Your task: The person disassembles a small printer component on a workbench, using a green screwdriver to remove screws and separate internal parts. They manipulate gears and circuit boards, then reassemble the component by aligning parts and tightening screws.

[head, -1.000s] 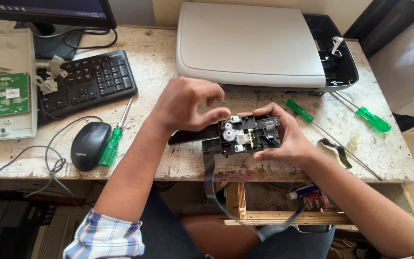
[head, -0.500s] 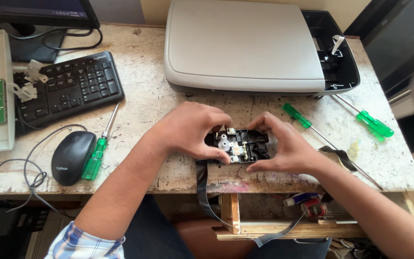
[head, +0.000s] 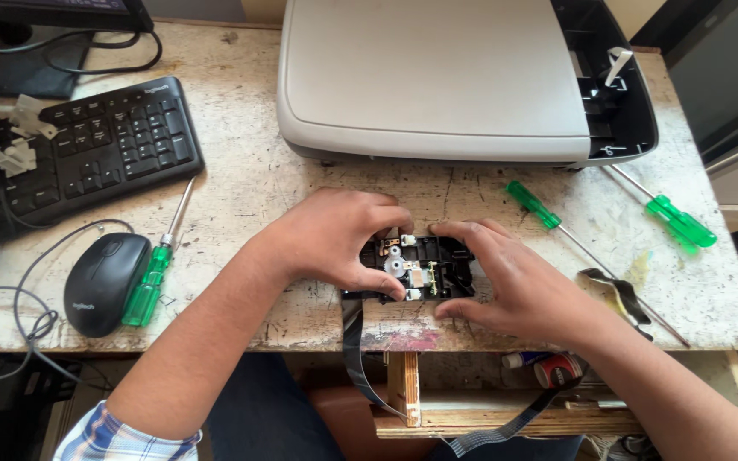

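Dark monitor screen [head: 53, 7] top left; mostly cropped

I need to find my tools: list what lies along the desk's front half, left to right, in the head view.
Black mouse → green screwdriver → left hand → black mechanism → right hand → second green screwdriver → third green screwdriver.

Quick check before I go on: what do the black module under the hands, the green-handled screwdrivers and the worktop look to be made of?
Small black module: looks like matte moulded plastic, with a white gear and small metal parts on top.
Green-handled screwdrivers: translucent green plastic handles that let light through, with thin grey shafts, probably steel.
Pale worktop: dull, scratched and stained; painted wood or laminate, I cannot tell which.
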